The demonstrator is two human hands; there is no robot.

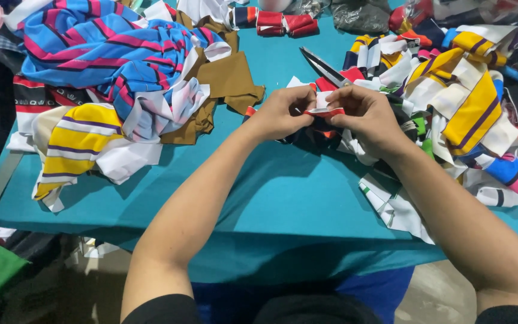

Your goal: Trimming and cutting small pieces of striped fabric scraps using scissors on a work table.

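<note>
Both hands pinching it: left hand (280,114) and right hand (364,117) grip a folded red-white strip (325,111), steel scissors (325,68) just behind.

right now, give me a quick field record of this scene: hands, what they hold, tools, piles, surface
left hand: pinches one end of the red and white fabric strip
right hand: pinches the other end
scissors: lying on the table beyond the hands, untouched
left pile: blue and pink striped cloth, brown fabric
right pile: yellow striped scraps
surface: teal table
</note>
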